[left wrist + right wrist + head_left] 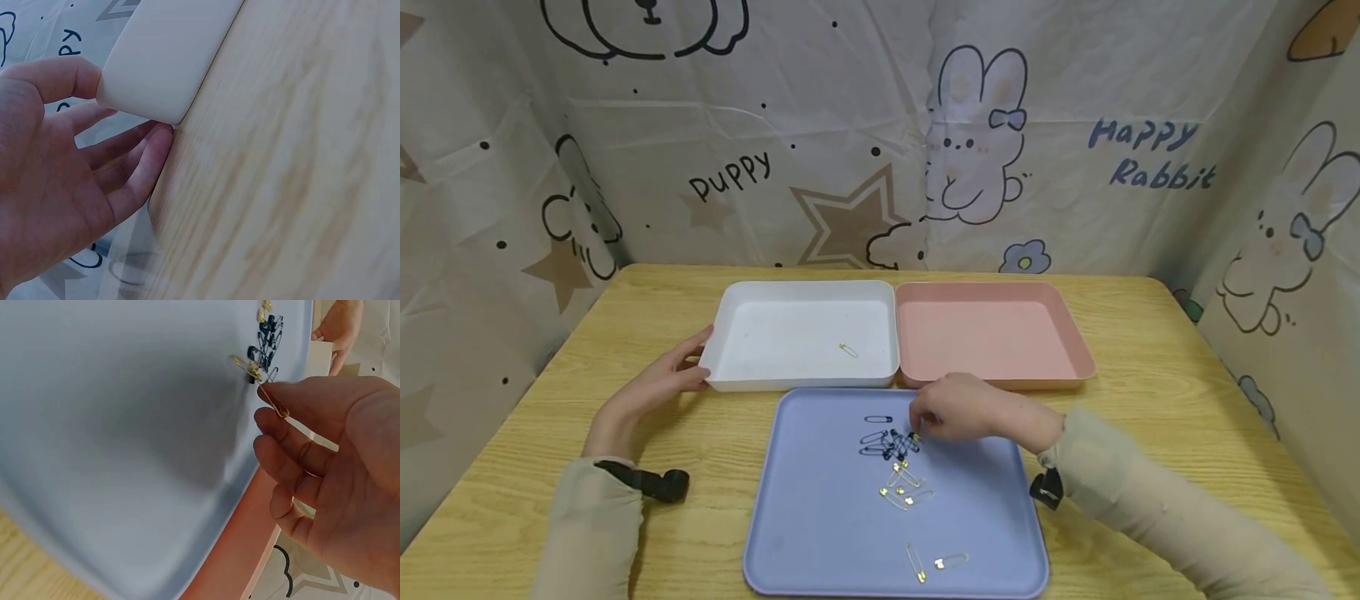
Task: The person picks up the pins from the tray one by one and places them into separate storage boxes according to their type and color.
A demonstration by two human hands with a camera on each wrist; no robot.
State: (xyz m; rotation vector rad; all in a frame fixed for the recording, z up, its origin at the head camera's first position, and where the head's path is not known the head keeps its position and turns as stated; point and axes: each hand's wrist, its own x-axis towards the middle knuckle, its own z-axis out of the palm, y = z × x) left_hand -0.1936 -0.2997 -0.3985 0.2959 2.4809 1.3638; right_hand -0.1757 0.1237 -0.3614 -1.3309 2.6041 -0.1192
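My right hand (962, 408) is over the far right part of the blue tray (820, 533). Between its thumb and index finger it pinches a gold safety pin (270, 399), whose far end overlaps the other pins in the right wrist view. Black safety pins (872, 451) lie in a cluster just left of these fingertips. Nearer the front are several loose gold safety pins (892, 499). My left hand (658, 383) rests its fingertips on the left end of the white tray (801, 384), fingers relaxed. Inside that tray lies one gold safety pin (848, 350).
A pink tray (992, 333) stands against the white tray's right side, behind the blue one. All three sit on a wooden table (1150, 467). A printed curtain (850, 108) hangs behind the table and along both sides.
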